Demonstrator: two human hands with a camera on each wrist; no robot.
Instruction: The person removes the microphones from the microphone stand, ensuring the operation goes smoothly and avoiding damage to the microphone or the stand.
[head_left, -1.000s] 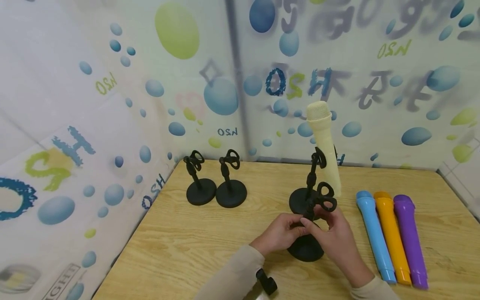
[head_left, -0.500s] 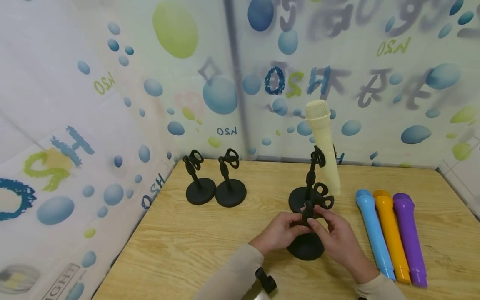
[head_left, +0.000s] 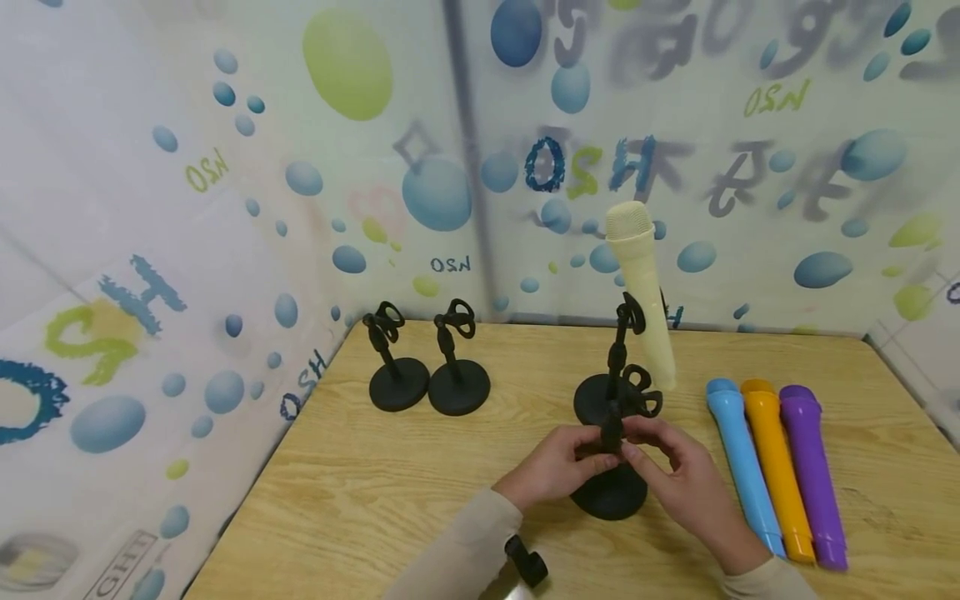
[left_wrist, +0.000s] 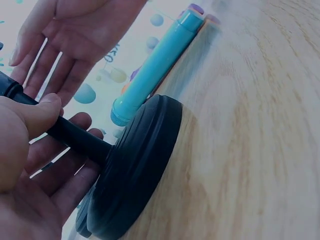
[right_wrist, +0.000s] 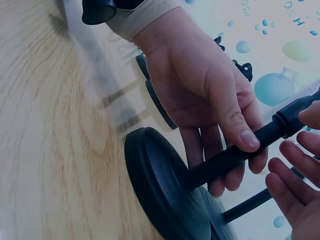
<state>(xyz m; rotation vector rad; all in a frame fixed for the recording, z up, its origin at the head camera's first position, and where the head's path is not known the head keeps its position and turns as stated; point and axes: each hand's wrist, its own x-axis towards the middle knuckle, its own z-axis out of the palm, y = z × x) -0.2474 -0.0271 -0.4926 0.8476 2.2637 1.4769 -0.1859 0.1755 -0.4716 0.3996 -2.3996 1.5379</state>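
Head view, lower right of centre: left hand (head_left: 553,467) grips the pole (right_wrist: 215,167) of the near black stand (head_left: 611,497); right hand (head_left: 690,483) loose-fingered beside it. Probably stiff, base-heavy; best held mid-pole.

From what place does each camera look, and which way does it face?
Head: worn on the head, facing forward and down at the table; the left hand, right hand and sleeves show.
Left wrist: worn there, facing rightward past the front stand toward the blue microphone; both hands show.
Right wrist: worn there, facing leftward past that stand; the left hand, its sleeve and part of the right hand show.
Both wrist views share that stand's post and base.
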